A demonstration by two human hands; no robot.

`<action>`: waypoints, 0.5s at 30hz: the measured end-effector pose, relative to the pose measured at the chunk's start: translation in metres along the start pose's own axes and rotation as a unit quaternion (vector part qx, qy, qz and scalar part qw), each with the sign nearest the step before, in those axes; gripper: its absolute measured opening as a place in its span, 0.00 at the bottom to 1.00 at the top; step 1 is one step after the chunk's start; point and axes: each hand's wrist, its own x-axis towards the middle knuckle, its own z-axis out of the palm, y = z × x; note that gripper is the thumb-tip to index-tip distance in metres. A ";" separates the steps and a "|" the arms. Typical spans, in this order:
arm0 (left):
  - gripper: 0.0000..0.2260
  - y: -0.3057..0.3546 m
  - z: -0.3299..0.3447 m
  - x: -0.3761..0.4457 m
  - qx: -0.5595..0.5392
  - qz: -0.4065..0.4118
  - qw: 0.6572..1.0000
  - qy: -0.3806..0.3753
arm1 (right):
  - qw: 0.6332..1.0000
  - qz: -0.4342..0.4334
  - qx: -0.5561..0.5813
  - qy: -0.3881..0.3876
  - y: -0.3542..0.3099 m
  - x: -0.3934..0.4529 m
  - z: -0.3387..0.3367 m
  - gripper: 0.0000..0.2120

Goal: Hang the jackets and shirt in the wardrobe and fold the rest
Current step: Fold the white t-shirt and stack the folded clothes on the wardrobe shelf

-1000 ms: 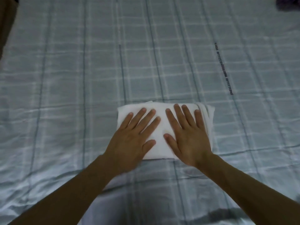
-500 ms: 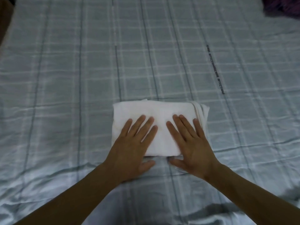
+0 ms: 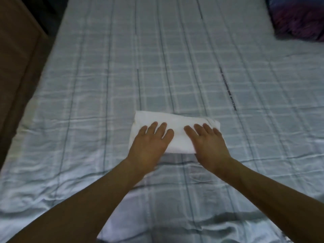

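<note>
Two bare forearms enter from the near edge and reach forward over a bed (image 3: 175, 67). The left hand (image 3: 149, 144) lies flat with straight, slightly spread fingers (image 3: 154, 127) on the left half of a folded white cloth (image 3: 177, 125); the right hand (image 3: 208, 146) lies flat in the same way on the right half, its fingers (image 3: 198, 128) straight and gripping nothing. Both palms overlap the cloth's near edge, and a strip of cloth shows between the hands. The cloth forms a compact rectangle near the middle of the bed, its far edge straight and its right end showing stacked folded layers. Bare sheet lies on every side of the cloth, with wide room to the left, to the right and beyond. The bed sheet (image 3: 87, 120) is pale blue-grey with a check of light bands and thin dark lines; it is smooth in the far half and creased near the forearms. A line of small dark lettering (image 3: 228, 92) runs along one stripe to the right of the cloth. At the left edge stands brown wooden furniture (image 3: 15, 58). At the far right corner lies a purple fuzzy fabric (image 3: 298, 21), well apart from the cloth.
</note>
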 end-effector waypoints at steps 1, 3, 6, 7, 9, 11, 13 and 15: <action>0.36 0.000 -0.017 -0.009 0.000 0.001 1.000 0.007 | 1.000 -0.006 0.008 -0.001 -0.002 -0.005 -0.018 0.38; 0.37 -0.001 -0.059 -0.031 0.010 -0.002 1.000 -0.001 | 0.999 -0.021 0.028 0.009 -0.007 -0.022 -0.056 0.37; 0.36 0.006 -0.128 -0.076 0.030 -0.019 0.999 0.021 | 0.998 -0.047 0.032 0.042 -0.017 -0.057 -0.112 0.37; 0.37 0.010 -0.151 -0.093 0.040 -0.025 0.998 0.036 | 0.996 -0.056 0.030 0.056 -0.021 -0.070 -0.131 0.36; 0.37 0.015 -0.194 -0.127 0.062 -0.039 0.994 0.078 | 0.993 -0.072 0.031 0.092 -0.030 -0.094 -0.171 0.34; 0.38 0.021 -0.233 -0.162 0.071 -0.063 0.991 0.094 | 0.988 -0.093 0.036 0.121 -0.041 -0.121 -0.212 0.33; 0.38 0.030 -0.271 -0.198 0.074 -0.095 0.988 0.097 | 0.982 -0.119 0.044 0.142 -0.053 -0.147 -0.253 0.32; 0.38 0.034 -0.307 -0.236 0.087 -0.135 0.981 0.112 | 0.974 -0.149 0.052 0.161 -0.069 -0.171 -0.294 0.30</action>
